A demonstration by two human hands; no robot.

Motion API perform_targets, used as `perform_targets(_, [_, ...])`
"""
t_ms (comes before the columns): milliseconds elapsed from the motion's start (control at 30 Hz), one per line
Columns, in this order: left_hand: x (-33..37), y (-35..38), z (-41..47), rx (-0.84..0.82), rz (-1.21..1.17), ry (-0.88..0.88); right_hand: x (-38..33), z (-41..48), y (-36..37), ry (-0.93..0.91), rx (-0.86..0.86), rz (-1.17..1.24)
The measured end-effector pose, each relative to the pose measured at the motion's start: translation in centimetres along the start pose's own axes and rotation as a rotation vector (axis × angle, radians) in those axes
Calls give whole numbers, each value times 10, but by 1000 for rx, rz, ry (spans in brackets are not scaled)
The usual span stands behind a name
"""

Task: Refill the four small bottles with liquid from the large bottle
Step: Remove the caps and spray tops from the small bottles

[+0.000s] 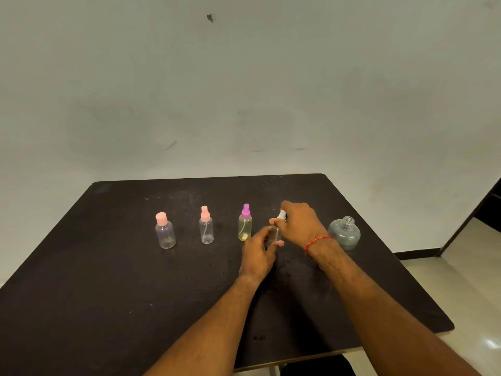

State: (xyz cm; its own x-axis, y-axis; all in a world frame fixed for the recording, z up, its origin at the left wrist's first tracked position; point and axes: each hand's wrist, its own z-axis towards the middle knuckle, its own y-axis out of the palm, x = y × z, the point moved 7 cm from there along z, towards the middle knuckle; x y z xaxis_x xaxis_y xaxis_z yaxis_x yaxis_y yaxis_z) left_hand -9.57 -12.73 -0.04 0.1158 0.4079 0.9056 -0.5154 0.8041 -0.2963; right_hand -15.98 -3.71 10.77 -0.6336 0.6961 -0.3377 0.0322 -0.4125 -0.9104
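Observation:
A row of small bottles stands on the dark table [108, 280]. From the left: a clear bottle with a pink flip cap [165, 231], a clear spray bottle with a pink top [206, 226], a yellowish spray bottle with a purple top [245, 224]. The fourth small bottle [274, 234], clear with a white spray top, is held between my hands. My left hand [260, 253] grips its body. My right hand [299, 223] is closed around its white top. The large round bottle [344, 233] stands uncapped just right of my right wrist.
The table's right edge runs close behind the large bottle, with pale floor [466, 267] beyond it. A plain wall rises behind the table's far edge. A red thread band circles my right wrist [315, 243].

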Motion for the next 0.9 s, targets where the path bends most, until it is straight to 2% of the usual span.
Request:
perform_targets(367, [3, 0, 0, -16, -19, -4, -11, -4, -3, -144, -105, -18])
perform_targets(500, [4, -1, 0, -3, -27, -3, -5, -2, -1, -54, -64, 35])
perform_targets(600, [3, -2, 0, 16, -3, -11, -1, 1, -3, 45, -34, -13])
perform_targets(900, [6, -3, -1, 1, -26, 0, -10, 0, -3, -65, -128, -38])
